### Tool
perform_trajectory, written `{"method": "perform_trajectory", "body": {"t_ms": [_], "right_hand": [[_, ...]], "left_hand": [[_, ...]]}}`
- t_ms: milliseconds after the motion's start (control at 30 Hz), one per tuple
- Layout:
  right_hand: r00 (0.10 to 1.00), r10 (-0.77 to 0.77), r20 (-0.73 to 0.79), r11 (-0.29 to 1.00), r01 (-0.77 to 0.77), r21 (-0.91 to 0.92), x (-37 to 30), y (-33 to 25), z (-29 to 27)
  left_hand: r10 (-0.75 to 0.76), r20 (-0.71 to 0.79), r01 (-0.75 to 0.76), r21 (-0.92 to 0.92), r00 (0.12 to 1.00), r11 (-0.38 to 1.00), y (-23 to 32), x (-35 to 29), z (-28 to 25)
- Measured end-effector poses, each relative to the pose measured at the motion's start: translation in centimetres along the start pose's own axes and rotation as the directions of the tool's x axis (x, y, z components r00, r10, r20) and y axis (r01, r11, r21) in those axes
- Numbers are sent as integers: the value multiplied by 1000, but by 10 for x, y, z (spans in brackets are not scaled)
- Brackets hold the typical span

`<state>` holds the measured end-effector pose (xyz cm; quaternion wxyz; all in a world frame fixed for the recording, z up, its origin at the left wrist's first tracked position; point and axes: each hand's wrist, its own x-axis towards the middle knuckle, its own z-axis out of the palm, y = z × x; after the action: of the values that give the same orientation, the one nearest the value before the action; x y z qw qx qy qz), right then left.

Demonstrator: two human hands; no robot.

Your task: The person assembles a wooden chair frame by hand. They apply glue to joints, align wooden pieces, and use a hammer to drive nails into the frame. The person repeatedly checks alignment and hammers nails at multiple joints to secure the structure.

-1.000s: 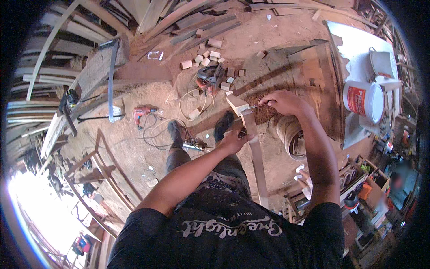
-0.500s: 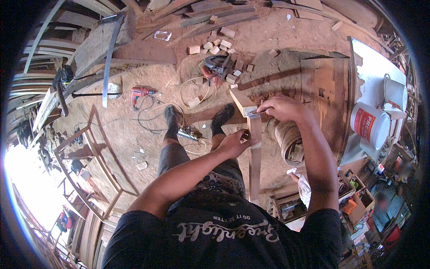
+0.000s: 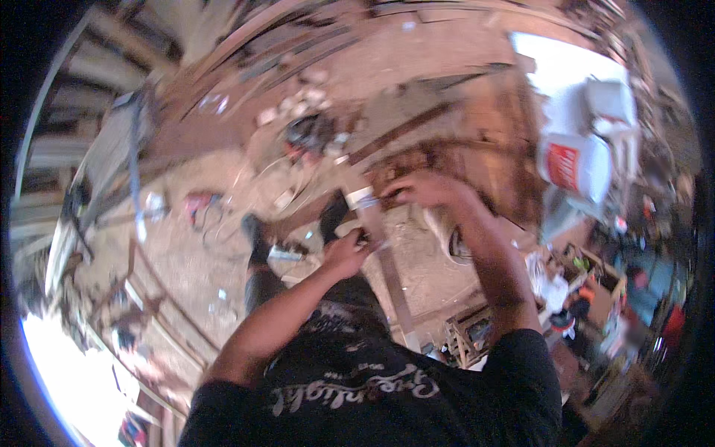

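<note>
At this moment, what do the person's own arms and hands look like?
The left hand and right hand show no gloves. The forearms are bare; the black sleeves are short, part of a black shirt with pale lettering. Motion blur hides finer details.

Large pale script lettering [image 3: 354, 391] runs across the black T-shirt [image 3: 357, 421], standing upside down in the view; a much smaller pale line of print [image 3: 376, 366] sits just above it, softened by blur. On the white plastic bucket [image 3: 593, 173] at the right, a red label [image 3: 563, 165] bears pale block lettering, also smeared by blur.
</note>
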<state>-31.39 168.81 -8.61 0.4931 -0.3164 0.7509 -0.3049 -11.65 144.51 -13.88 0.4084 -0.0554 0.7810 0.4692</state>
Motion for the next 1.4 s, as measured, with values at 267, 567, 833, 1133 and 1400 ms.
{"method": "perform_trajectory", "body": {"t_ms": [267, 567, 833, 1133, 1400], "right_hand": [[910, 162, -381, 975, -88, 204, -42, -14, 45], [52, 403, -914, 879, -299, 371, -268, 39, -24], [-417, 123, -900, 711, -596, 373, -392, 130, -124], [-505, 187, -843, 267, -799, 538, -371, 158, -171], [-459, -152, -875, 814, -561, 153, -149, 12, -107]], "left_hand": [[38, 16, -38, 42, 999, 998, 17, 2, -9], [-25, 143, 19, 46, 989, 999, 53, -13, -30], [-138, 129, 106, 228, 982, 968, -37, -37, -64], [-390, -92, 398, 106, 916, 911, -257, -164, -140], [-513, -439, 477, -197, 738, 856, -410, -274, -122]]}}
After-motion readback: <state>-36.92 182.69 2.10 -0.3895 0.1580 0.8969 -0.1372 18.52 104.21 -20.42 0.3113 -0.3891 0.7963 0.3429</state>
